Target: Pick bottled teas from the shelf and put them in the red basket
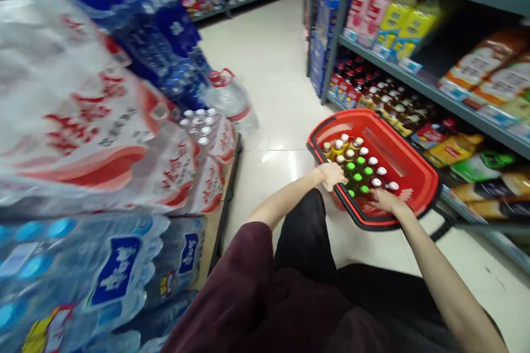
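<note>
A red shopping basket (420, 179) with a black rim stands on the floor in front of me, beside the right-hand shelf. Upright bottles fill its left and near part: green-capped bottles (356, 177), white-capped bottles (381, 171) and yellowish bottles with pale caps (337, 146). My left hand (332, 175) is closed over the basket's left rim. Inside the basket, at the near end of the bottles, is my right hand (385, 200), its fingers curled by the white and green caps. What lies between those fingers is blurred and hidden.
Shrink-wrapped water packs (120, 265) and red-and-white bottle packs (174, 171) are stacked on a pallet at left. A large water jug (232, 99) stands beyond them. Right, a grey shelf (434, 85) holds drink bottles. Tiled floor (273, 94) runs between.
</note>
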`<state>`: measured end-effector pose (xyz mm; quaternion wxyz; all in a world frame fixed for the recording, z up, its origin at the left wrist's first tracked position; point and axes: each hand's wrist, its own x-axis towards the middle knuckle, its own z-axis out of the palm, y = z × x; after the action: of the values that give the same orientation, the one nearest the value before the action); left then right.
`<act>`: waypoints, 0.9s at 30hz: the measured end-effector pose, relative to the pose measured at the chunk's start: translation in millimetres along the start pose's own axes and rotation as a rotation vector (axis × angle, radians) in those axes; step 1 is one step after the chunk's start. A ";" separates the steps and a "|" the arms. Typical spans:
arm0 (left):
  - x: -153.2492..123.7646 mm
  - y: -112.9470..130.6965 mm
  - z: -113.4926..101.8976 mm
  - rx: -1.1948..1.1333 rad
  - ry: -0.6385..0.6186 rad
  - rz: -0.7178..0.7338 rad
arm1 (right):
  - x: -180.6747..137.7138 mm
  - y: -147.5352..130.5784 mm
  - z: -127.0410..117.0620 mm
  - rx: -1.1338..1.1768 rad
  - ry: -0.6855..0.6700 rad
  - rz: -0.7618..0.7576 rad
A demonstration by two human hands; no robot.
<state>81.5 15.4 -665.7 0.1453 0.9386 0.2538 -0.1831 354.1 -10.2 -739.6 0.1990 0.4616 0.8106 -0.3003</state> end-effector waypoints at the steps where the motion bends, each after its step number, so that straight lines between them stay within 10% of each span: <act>1: -1.1 4.0 -0.4 -0.005 0.009 -0.005 | -5.3 -2.5 -2.2 0.022 0.030 0.029; 10: 5.5 28.9 0.9 -0.041 -0.030 0.075 | -37.6 -6.4 5.1 0.101 0.155 0.274; 20: 3.2 27.5 -0.2 -0.029 -0.073 0.106 | -67.9 -50.7 14.8 0.231 0.145 0.244; 27: 5.4 27.7 -11.4 -0.044 -0.152 0.080 | -69.7 -47.5 16.3 0.260 0.383 0.138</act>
<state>103.6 -1.1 -652.9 0.1916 0.9280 0.2085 -0.2421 348.0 -83.6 -695.4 0.0006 0.5862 0.7546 -0.2949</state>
